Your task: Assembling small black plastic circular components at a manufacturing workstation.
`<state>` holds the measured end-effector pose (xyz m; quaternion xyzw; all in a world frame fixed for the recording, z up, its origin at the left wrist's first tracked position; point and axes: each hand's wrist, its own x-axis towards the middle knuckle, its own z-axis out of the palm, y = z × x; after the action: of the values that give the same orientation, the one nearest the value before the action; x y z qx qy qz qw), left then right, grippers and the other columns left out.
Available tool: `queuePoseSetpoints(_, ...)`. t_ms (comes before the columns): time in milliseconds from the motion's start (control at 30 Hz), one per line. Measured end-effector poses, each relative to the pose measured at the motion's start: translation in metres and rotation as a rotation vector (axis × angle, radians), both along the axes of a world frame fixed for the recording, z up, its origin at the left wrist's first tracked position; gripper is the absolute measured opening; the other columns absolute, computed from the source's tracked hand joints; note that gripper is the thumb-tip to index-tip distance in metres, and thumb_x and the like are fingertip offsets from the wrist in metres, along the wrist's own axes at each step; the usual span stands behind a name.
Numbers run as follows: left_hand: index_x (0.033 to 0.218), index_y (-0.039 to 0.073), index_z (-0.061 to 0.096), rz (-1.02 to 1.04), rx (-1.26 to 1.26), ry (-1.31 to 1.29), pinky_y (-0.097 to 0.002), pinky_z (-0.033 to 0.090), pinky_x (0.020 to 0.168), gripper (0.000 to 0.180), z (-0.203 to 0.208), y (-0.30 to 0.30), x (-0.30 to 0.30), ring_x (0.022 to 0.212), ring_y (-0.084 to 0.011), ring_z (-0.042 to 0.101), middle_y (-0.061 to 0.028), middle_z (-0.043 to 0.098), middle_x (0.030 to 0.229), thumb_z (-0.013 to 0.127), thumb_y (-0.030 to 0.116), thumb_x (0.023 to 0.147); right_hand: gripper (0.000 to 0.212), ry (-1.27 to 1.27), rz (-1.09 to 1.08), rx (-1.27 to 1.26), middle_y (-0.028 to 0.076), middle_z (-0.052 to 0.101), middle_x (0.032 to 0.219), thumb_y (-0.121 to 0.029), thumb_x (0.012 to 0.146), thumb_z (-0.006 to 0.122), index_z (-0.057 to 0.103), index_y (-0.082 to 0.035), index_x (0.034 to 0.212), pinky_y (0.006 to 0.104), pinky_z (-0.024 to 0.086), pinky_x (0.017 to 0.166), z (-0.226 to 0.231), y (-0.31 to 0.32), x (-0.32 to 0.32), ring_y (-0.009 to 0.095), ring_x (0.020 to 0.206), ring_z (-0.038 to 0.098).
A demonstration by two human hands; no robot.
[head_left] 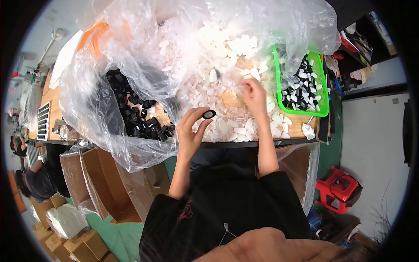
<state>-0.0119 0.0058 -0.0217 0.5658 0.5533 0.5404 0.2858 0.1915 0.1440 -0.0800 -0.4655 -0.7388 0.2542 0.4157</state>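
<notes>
My left hand (192, 129) pinches a small black oval piece (209, 114) with a pale middle between thumb and fingertips, just above the table's near side. To its right, my right hand (255, 98) hovers over the heap with its fingers drawn together; whatever lies between them cannot be made out. Beneath both hands spread white oval pieces (238, 130) and small translucent pieces (192, 94). Left of my left hand, black hollow pieces (150, 126) lie loose in the mouth of a clear plastic bag (115, 146).
At the right stands a green basket (325, 87) of mixed black and white pieces. Clear plastic sheeting (305, 19) covers the far side. Cardboard boxes (111, 187) stand below the table edge, a red stool (336, 190) at the right. Another person (41, 181) is at far left.
</notes>
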Motion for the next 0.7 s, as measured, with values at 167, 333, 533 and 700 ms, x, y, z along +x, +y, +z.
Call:
queuePoseSetpoints(167,0.109,0.0,0.069,0.041,0.07,0.126,-0.0299,0.051,0.078,0.031,0.002,0.007,0.004,0.089,-0.0194,0.065,-0.0098,0.069,0.099,0.075,-0.001,0.079,0.009,-0.249,-0.097,-0.127,0.011,0.062,0.09,0.0,0.082,0.063,0.064,-0.002,0.091,0.0403,0.05,0.072,-0.001,-0.027,0.044,0.03,0.081,0.062)
queuePoseSetpoints(333,0.107,0.003,0.07,0.008,0.085,0.186,-0.0293,0.049,0.072,0.032,0.008,0.011,0.013,0.08,-0.0173,0.061,-0.0086,0.07,0.097,0.078,-0.001,0.076,0.011,-0.339,-0.055,0.095,0.007,0.063,0.101,-0.001,0.08,0.069,0.067,-0.003,0.091,0.0394,0.05,0.08,-0.012,-0.036,0.039,0.029,0.093,0.059)
queuePoseSetpoints(533,0.112,0.004,0.07,-0.033,0.038,0.124,-0.0277,0.051,0.064,0.034,0.007,0.009,0.019,0.07,-0.0157,0.063,-0.0092,0.07,0.099,0.075,-0.003,0.079,0.014,-0.35,-0.06,0.25,0.007,0.064,0.104,-0.001,0.078,0.068,0.067,-0.003,0.092,0.0408,0.052,0.082,-0.013,-0.036,0.021,0.031,0.095,0.06)
queuePoseSetpoints(700,0.113,0.003,0.069,-0.038,-0.005,0.098,-0.0273,0.053,0.068,0.034,0.005,0.009,0.02,0.075,-0.0165,0.069,-0.0096,0.07,0.1,0.074,-0.003,0.08,0.016,-0.375,-0.025,0.174,0.007,0.065,0.106,0.0,0.078,0.068,0.067,-0.002,0.094,0.0394,0.052,0.083,-0.022,-0.038,0.021,0.031,0.094,0.061)
